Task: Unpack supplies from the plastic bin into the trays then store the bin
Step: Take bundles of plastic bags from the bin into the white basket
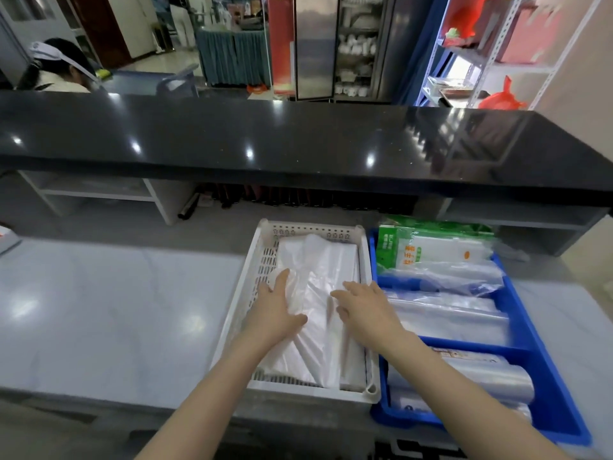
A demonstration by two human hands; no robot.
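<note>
Pressing clear bags (318, 293) flat under both hands, white tray (262, 260).

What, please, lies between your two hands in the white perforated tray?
In the head view, only crumpled translucent plastic bags lie between the left hand and right hand, inside the white perforated tray.

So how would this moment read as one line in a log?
step: flattening plastic bags | place: white tray | left hand: open | right hand: open | blue tray: filled
</note>
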